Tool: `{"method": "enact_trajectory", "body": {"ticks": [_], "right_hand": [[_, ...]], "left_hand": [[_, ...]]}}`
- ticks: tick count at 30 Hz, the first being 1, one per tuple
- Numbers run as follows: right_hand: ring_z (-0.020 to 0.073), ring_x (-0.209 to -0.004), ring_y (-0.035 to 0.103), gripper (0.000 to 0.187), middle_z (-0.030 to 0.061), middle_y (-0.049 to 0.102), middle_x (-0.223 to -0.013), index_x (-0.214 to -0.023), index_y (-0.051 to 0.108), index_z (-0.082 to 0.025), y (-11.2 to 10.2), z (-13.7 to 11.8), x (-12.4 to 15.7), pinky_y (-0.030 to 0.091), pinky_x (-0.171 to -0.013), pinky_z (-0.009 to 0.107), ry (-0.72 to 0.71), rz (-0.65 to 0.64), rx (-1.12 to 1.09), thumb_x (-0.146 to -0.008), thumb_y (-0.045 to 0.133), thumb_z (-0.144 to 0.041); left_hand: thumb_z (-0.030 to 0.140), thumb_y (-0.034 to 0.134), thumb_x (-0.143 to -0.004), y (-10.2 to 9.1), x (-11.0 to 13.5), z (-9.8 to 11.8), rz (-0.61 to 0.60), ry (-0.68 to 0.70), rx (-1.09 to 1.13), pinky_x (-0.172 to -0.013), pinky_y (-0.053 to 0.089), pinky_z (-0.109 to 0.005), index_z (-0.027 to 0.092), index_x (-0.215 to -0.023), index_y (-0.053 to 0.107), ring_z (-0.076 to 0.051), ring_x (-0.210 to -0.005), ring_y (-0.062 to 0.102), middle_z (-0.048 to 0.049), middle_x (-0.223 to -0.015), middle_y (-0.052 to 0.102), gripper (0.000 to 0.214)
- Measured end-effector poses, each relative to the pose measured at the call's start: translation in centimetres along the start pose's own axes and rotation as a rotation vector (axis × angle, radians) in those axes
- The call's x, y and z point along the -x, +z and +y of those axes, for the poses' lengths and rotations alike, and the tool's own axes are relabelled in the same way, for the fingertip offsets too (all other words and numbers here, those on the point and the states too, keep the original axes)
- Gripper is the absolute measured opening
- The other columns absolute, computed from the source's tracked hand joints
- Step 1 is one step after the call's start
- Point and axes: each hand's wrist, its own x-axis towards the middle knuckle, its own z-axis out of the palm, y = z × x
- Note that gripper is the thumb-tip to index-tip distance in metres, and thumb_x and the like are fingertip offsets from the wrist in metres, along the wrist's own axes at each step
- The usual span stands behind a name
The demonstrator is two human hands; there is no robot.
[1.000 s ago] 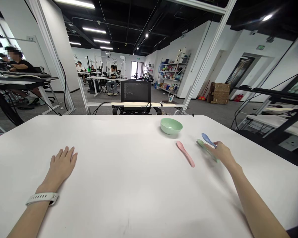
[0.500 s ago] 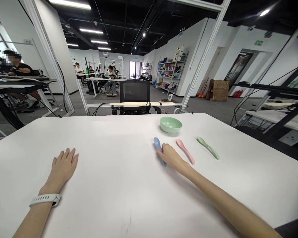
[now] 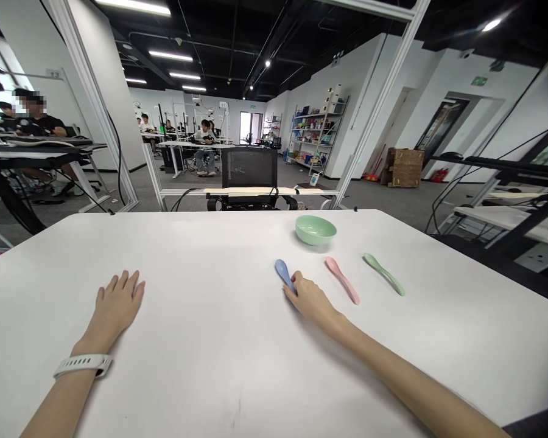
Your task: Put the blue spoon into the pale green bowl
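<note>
My right hand grips a blue spoon by its handle, fingers and thumb around it at the table surface. The spoon's bowl points away and to the left; most of the handle is hidden under my hand. To the right of that hand lies a pink spoon, and further right a green spoon. Behind the spoons stands a light green bowl, upright. On the left side, my left hand rests flat on the table with its fingers spread, touching only the tabletop.
The white table fills the foreground. Past its far edge are a black office chair and a metal frame with uprights on both sides. Several people sit at desks in the background, and a shelf rack stands further back.
My right hand and the blue spoon have shifted slightly left and toward me. The left hand, bowl and other spoons stay in place, apart from a small camera shift.
</note>
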Motion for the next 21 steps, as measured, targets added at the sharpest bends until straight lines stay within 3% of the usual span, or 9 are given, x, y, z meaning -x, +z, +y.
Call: {"method": "enact_trajectory", "body": {"ticks": [5, 12, 17, 21], "right_hand": [[0.0280, -0.100, 0.077, 0.022, 0.0129, 0.080, -0.109, -0.130, 0.060, -0.018, 0.44, 0.28, -0.07, 0.042, -0.079, 0.033, 0.000, 0.003, -0.003, -0.118, 0.043, -0.026], [0.0278, -0.099, 0.076, 0.025, 0.0144, 0.081, -0.110, -0.133, 0.059, -0.015, 0.41, 0.31, -0.29, 0.040, -0.078, 0.033, -0.007, 0.006, -0.029, -0.119, 0.042, -0.027], [0.0269, -0.097, 0.076, 0.025, 0.0153, 0.081, -0.112, -0.133, 0.059, -0.014, 0.36, 0.34, -0.18, 0.041, -0.079, 0.032, -0.007, -0.004, -0.050, -0.120, 0.044, -0.028], [0.0277, -0.096, 0.075, 0.025, 0.0158, 0.081, -0.110, -0.134, 0.059, -0.014, 0.42, 0.45, -0.11, 0.041, -0.079, 0.033, -0.014, -0.004, -0.060, -0.120, 0.044, -0.028]], "left_hand": [[0.044, 0.025, -0.109, 0.01, 0.09, -0.06, 0.019, 0.018, 0.005, -0.139, 0.037, -0.069, 0.012, -0.169, 0.058, -0.043, -0.172, 0.045, -0.0243, -0.181, 0.053, 0.076], [0.045, 0.022, -0.111, 0.02, -0.03, -0.12, -0.006, 0.026, -0.010, -0.139, 0.036, -0.069, 0.004, -0.169, 0.056, -0.046, -0.172, 0.043, -0.0301, -0.182, 0.048, 0.079], [0.045, 0.024, -0.111, 0.30, -0.18, -0.49, 0.016, 0.028, -0.011, -0.138, 0.037, -0.072, 0.009, -0.168, 0.058, -0.044, -0.171, 0.046, -0.0251, -0.180, 0.053, 0.075], [0.047, 0.021, -0.111, 0.39, -0.25, -0.52, 0.010, 0.024, -0.031, -0.140, 0.035, -0.068, 0.010, -0.169, 0.057, -0.041, -0.172, 0.045, -0.0224, -0.181, 0.053, 0.078]]}}
